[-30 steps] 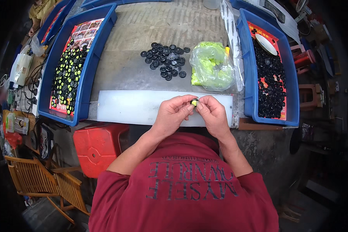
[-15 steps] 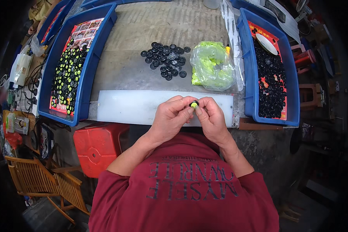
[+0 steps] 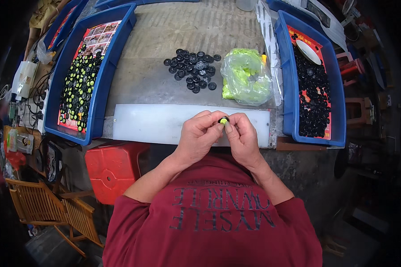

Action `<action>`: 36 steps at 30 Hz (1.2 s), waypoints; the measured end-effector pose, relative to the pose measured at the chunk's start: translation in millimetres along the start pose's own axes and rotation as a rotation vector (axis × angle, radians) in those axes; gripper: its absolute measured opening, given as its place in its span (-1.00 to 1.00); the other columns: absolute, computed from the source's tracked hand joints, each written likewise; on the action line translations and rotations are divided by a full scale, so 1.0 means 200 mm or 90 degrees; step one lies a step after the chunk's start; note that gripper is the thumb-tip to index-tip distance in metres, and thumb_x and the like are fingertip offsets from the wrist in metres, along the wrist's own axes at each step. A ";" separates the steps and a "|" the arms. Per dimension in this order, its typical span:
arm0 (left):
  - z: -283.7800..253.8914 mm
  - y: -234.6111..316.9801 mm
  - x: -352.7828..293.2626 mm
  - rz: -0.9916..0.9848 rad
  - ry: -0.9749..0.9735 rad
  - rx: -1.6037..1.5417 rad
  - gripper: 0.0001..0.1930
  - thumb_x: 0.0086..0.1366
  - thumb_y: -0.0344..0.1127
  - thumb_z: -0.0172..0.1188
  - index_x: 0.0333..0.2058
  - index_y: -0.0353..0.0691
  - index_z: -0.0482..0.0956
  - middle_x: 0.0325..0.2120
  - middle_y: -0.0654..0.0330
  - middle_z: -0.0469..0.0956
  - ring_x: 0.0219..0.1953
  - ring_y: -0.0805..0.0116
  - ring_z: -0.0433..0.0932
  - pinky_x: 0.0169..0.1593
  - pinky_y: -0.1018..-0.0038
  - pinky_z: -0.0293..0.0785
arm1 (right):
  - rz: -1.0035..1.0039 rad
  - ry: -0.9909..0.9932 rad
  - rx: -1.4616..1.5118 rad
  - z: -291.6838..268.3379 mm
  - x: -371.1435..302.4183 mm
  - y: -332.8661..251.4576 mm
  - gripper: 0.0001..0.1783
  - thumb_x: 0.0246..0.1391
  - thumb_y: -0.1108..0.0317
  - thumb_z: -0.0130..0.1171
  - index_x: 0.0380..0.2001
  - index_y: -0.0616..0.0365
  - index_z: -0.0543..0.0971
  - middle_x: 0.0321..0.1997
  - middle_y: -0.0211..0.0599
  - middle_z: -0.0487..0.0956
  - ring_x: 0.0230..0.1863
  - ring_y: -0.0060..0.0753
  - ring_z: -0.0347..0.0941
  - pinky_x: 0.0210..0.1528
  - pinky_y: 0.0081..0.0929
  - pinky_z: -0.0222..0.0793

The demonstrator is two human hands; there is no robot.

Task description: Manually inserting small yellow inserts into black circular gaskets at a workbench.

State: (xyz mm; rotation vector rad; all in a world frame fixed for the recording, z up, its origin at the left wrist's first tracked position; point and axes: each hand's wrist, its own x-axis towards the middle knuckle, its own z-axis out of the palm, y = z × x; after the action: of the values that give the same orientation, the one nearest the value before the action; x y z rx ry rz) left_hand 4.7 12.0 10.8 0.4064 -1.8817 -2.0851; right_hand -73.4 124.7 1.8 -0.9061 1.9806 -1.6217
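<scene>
Yellow-black piece [image 3: 223, 120], pinched between both hands

head-worn view, steeply down, close

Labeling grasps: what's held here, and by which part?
A small black-and-yellow-green part, pinched at its sides between fingertips of left hand and right hand.

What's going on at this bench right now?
A person in a red shirt holds a small black-and-yellow round part between the fingertips of the left hand and right hand, over a white board. Ahead lie a pile of loose black rings and a clear bag of yellow pieces. The left blue tray holds black-and-yellow parts; the right blue tray holds black ones.
</scene>
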 end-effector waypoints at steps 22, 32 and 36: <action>0.01 -0.02 0.02 -0.051 0.013 -0.130 -0.78 0.11 -0.48 -0.04 -0.24 -0.40 0.41 -0.55 0.23 0.41 -0.52 0.54 0.38 -0.42 0.65 0.36 | 0.064 -0.038 0.222 0.00 0.03 0.02 -0.90 0.03 0.44 -0.12 -0.48 0.26 0.30 -0.57 -0.41 0.37 -0.51 -0.70 0.26 -0.49 -0.68 0.22; -0.03 -0.02 0.01 -0.130 -0.027 -0.249 -0.75 0.13 -0.49 -0.08 -0.19 -0.42 0.37 -0.50 0.16 0.45 -0.47 0.46 0.43 -0.35 0.58 0.40 | 0.103 -0.099 0.304 -0.03 0.04 -0.01 -0.88 0.06 0.41 -0.16 -0.43 0.25 0.31 -0.50 -0.45 0.36 -0.44 -0.74 0.24 -0.40 -0.77 0.17; -0.03 -0.03 0.01 -0.121 -0.035 -0.261 -0.75 0.13 -0.48 -0.08 -0.19 -0.43 0.37 -0.50 0.16 0.45 -0.47 0.47 0.43 -0.35 0.58 0.40 | 0.104 -0.085 0.278 -0.03 0.03 0.01 -0.88 0.06 0.41 -0.15 -0.44 0.25 0.32 -0.51 -0.48 0.34 -0.45 -0.76 0.21 -0.43 -0.78 0.15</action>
State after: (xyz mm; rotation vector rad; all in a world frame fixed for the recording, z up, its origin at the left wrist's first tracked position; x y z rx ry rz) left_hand 4.5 6.1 5.1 0.4436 -1.4321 -2.5539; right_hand -82.4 124.9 1.6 -0.6462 1.4835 -1.7502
